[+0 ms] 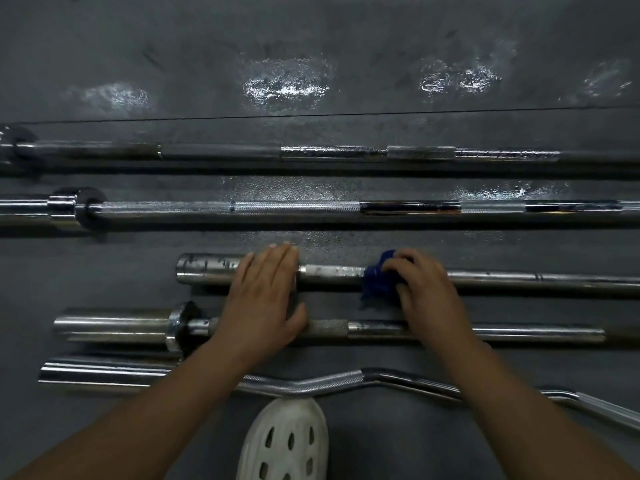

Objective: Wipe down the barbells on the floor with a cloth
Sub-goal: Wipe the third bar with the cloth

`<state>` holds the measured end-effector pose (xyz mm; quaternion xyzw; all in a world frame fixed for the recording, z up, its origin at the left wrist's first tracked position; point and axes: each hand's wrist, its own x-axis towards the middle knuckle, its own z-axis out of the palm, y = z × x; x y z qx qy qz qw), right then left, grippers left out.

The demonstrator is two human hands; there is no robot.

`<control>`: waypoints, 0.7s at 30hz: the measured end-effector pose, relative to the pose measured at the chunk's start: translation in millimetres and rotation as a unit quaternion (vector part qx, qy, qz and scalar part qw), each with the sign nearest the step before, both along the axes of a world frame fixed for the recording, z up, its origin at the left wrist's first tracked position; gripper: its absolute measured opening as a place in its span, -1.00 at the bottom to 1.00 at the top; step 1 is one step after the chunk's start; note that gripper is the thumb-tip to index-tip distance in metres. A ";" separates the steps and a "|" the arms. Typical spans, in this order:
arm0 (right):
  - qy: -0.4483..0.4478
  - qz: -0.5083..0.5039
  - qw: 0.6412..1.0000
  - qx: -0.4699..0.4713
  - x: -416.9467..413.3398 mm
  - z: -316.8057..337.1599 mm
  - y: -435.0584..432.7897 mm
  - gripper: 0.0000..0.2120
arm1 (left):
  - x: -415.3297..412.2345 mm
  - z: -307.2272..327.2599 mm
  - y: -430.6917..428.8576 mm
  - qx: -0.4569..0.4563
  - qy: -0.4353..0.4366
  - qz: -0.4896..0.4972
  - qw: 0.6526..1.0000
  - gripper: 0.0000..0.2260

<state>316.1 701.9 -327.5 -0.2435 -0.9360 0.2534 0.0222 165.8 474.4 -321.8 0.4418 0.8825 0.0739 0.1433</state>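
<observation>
Chrome steel, five bars lie parallel on a dark, pebbled rubber floor with wet, glossy patches. The third bar has a thick, pitted sleeve at its left end, a knurled grip section, then smooth shaft running right. The two far bars show alternating knurled and mirror-smooth bands with collars at left. The fourth bar carries a flanged collar and a short knurled patch; the nearest, a curl bar, is wavy and cross-hatched.

The left hand lies flat, fingers straight and together, over the third bar's sleeve shoulder; the fingertips reach just past the bar's far side, and the thumb touches the fourth bar.

The right hand is curled, clamping a crumpled blue cloth against the third bar's shaft. The cloth bunches just left of and under the fingertips, wrapping the shaft.

A white perforated clog sits beneath the curl bar, between the forearms.
</observation>
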 end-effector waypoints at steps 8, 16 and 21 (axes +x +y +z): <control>0.069 -0.195 0.978 0.034 -68.9 -6.3 -62.4 -0.66 | 5.5 1.1 3.1 0.032 -0.022 0.035 0.999 -0.20; 0.044 -0.150 0.984 0.088 -22.4 -8.5 -4.2 -0.78 | 1.0 -0.2 5.3 0.026 -0.022 0.038 0.999 -0.22; 0.010 -0.137 0.990 -0.001 -46.0 -13.9 -64.9 -0.78 | 6.2 -5.5 11.7 0.019 -0.011 0.052 0.998 -0.21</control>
